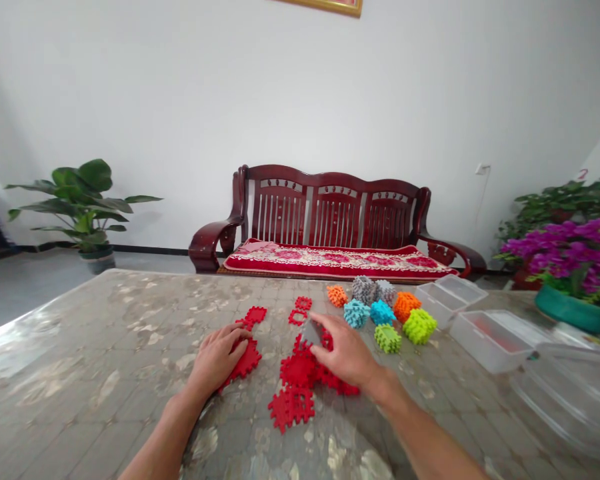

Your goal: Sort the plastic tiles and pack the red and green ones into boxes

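- Palm down over red toothed piece (249, 361) with left hand (222, 349), unclear whether gripping
- Pinching grey piece (309, 333) over red pile (299, 371) with right hand (344, 348), forearm (405, 408) angled inward

Looks like a living rm in a private home. Has a carved dark-red wooden settee (335, 217) in front of a plain white wall (180, 87), w/ a red-&-cream floral seat pad (340, 259). Shows a gilt picture frame (347, 9) at top, partly cut off, plus a wall socket (481, 169) w/ cord at R. Also has a broad-leaved potted plant (96, 176) on grey floor (150, 264) at L, & purple flowers (563, 250) in a teal planter (573, 309) at R. Up front, has a table (80, 373) w/ patterned glossy cover, bearing interlocking toy pieces (297, 370) & clear plastic boxes (485, 350).
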`<state>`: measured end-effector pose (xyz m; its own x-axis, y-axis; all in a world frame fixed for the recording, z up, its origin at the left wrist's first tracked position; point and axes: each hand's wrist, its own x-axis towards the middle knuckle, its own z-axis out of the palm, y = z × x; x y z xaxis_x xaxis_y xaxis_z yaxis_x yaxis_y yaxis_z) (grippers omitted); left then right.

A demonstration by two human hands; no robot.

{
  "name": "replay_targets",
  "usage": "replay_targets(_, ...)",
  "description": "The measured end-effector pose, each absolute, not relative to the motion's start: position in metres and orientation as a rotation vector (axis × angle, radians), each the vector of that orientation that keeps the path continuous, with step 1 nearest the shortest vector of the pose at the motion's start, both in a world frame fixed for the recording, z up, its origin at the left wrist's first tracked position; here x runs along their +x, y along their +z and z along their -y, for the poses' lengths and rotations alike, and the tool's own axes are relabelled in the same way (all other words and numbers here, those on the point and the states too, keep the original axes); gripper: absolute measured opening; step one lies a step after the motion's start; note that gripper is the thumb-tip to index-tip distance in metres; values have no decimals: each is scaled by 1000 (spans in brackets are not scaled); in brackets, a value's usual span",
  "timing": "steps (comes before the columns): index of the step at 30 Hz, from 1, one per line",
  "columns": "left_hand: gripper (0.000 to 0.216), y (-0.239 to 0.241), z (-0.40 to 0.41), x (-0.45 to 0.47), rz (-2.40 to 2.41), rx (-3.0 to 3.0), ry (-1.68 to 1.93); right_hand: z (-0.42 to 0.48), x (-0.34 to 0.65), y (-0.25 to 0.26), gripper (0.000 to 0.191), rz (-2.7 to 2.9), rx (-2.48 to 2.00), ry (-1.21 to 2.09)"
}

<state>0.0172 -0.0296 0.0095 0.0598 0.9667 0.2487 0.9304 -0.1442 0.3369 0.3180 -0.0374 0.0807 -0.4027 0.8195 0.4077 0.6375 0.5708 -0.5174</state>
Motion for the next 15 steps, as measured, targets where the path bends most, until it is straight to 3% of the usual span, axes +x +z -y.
replay_targets(8,33,5,27,14,-2008,2227,663,-95,451,88,67,1947,-1372,296)
replay_targets(15,33,1,26,12,-2003,2207,686,-160,475,95,77,2051,-1382,330)
